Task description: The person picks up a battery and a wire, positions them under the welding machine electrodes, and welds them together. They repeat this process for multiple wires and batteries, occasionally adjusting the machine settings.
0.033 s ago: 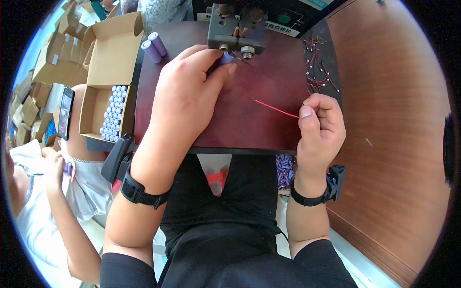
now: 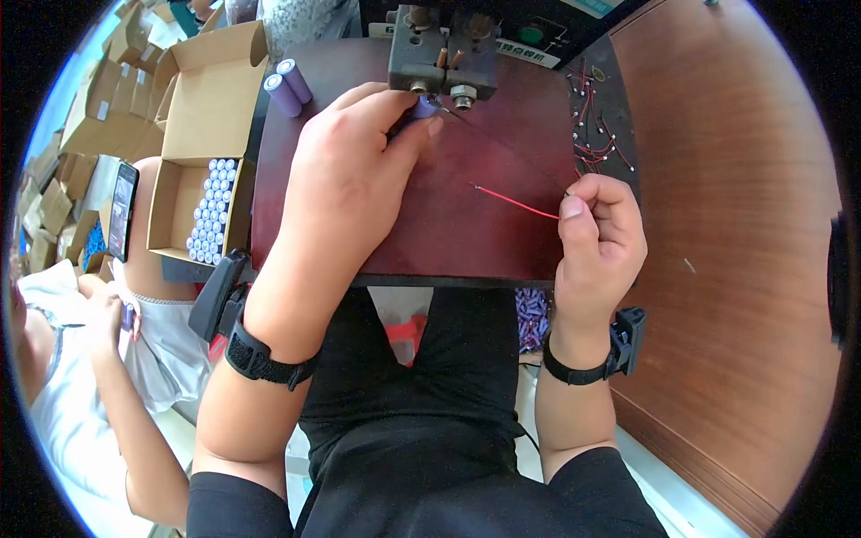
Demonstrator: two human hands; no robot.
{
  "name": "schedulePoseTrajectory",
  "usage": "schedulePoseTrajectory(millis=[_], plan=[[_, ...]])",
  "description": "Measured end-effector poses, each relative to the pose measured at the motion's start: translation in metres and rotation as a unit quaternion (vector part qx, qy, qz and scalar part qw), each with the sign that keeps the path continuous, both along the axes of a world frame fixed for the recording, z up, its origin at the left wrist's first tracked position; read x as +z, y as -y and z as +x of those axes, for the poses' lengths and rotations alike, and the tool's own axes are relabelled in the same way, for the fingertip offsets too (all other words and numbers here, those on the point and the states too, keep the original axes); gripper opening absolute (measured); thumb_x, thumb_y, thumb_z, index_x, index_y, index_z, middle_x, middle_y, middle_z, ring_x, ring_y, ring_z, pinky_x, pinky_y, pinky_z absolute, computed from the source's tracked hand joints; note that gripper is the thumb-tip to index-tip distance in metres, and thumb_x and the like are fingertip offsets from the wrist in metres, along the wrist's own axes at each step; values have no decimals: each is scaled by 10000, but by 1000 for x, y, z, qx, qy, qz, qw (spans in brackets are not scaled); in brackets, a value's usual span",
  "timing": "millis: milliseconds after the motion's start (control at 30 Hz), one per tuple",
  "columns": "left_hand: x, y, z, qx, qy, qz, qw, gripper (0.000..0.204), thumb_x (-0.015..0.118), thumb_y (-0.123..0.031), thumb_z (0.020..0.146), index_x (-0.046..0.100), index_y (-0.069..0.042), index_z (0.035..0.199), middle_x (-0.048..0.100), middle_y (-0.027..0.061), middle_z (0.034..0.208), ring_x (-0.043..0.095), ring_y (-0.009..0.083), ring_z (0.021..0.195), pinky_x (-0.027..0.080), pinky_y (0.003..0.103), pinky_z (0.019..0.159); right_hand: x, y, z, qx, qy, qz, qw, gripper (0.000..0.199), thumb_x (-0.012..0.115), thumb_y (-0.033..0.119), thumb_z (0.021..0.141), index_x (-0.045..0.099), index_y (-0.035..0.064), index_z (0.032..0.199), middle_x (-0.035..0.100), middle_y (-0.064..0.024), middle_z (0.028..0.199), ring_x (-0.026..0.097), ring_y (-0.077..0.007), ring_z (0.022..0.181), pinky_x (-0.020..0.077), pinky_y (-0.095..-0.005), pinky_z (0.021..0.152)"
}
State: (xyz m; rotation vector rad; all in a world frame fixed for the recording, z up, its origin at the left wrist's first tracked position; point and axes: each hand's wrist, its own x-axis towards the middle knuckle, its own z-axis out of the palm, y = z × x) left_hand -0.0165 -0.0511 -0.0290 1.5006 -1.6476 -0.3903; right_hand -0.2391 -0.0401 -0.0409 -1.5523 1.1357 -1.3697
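Observation:
My left hand (image 2: 354, 166) is closed round a purple cylindrical battery cell (image 2: 424, 108), holding it right under the metal head (image 2: 442, 63) of a spot welder. Most of the cell is hidden by my fingers. A thin black wire (image 2: 502, 142) runs from the cell's end toward my right hand (image 2: 599, 231). That hand pinches a red wire (image 2: 516, 203) between thumb and bent fingers, its bare tip pointing left over the dark red work board (image 2: 466, 242). The black wire appears to reach the same pinch.
Two purple cells (image 2: 285, 94) stand at the board's far left. Left of it, an open carton (image 2: 170, 211) holds several cells. Loose wire leads (image 2: 596, 134) lie at the far right beside a wooden panel (image 2: 726, 224). A co-worker (image 2: 90, 403) sits at left, near a phone (image 2: 122, 211).
The black wire now shows as a line stretching from the cell to my right hand. Both my hands are almost still. The co-worker's hand has shifted slightly.

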Motion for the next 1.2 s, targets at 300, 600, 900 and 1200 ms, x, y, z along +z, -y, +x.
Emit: schedulePoseTrajectory(millis=[300, 600, 900, 1200], plan=[[-5, 0, -1, 15, -5, -10, 1000, 251, 743, -198, 882, 685, 29, 973, 650, 187, 879, 641, 370, 829, 497, 392, 738, -1, 0, 4, -7, -7, 8, 1000, 98, 639, -12, 931, 614, -16, 1026, 615, -6, 911, 548, -66, 813, 459, -217, 747], [-5, 1, 1, 14, 5, -12, 1000, 233, 731, -208, 893, 680, 13, 947, 651, 190, 876, 644, 371, 830, 495, 394, 730, 0, 3, 3, 3, 1, 12, 1000, 112, 649, -3, 943, 617, -18, 1049, 608, 3, 912, 539, -60, 812, 452, -211, 744], [-10, -1, 2, 20, 42, -23, 999, 235, 735, -190, 878, 687, 27, 954, 653, 187, 857, 624, 373, 838, 491, 419, 738, -1, 1, -1, 44, -95, -24, 994, 165, 606, 84, 1006, 617, 25, 1159, 584, -28, 920, 537, -103, 781, 453, -256, 731], [14, -32, 3, -37, -117, 108, 987, 266, 712, -85, 919, 663, -28, 1175, 689, 94, 852, 593, 123, 748, 478, 279, 693, 18, 1, -8, 45, -312, -76, 946, 196, 646, 102, 977, 653, 29, 1159, 726, -73, 913, 625, -176, 857, 485, -312, 834]])
